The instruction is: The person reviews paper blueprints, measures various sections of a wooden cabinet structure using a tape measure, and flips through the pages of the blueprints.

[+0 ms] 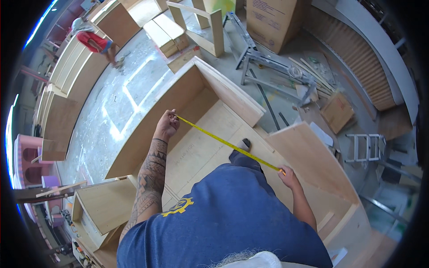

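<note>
A yellow tape measure [223,141] is stretched taut in the air between my two hands, slanting down from left to right. My left hand [168,123] pinches one end, close to the inner face of a tall plywood side panel [149,127]. The other end runs into my right hand [289,177], whose fingers are closed around it near another upright panel [308,154]; the tape's case is mostly hidden by the fingers. Below the tape lies the plywood base [196,147] of this large open box, with faint pencil lines on it. My foot [244,144] rests on that base.
Beyond the box stand a metal trestle [277,67], a tall cardboard box [272,22] and a wooden frame [216,33]. Wood offcuts and strips lie at right, near a small stepladder [366,147]. Another person [91,39] is at far left by long plywood cabinets [82,67].
</note>
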Tool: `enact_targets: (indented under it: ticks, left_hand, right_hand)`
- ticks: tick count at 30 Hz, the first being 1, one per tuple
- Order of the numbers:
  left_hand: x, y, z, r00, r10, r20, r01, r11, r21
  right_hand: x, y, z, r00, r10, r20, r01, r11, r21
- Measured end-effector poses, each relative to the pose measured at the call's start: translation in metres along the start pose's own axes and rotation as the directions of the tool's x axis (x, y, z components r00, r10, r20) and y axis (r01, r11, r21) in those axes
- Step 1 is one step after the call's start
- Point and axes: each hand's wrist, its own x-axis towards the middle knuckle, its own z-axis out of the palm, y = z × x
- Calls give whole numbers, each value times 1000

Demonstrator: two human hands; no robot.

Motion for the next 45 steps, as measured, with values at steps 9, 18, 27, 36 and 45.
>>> enact_targets:
  ticks: [9, 18, 27, 36, 45]
  left_hand:
    - [93, -98, 30, 938, -23, -347, 134, 944, 301]
    - [51, -136, -9, 871, -282, -403, 492, 525, 695]
    - [22, -9, -83, 794, 170, -583, 452, 476, 754]
    - [7, -29, -89, 809, -7, -588, 541, 398, 741]
    - [58, -7, -58, 894, -20, -447, 434, 278, 857]
  right_hand:
    - [197, 0, 42, 986, 127, 109, -136, 987, 85]
    - [408, -55, 65, 991, 127, 39, -125, 991, -41]
    - [523, -101, 58, 950, 295, -105, -304, 949, -82]
    - [547, -96, 76, 933, 358, -23, -359, 930, -79]
    - [503, -62, 79, 940, 291, -180, -311, 946, -91]
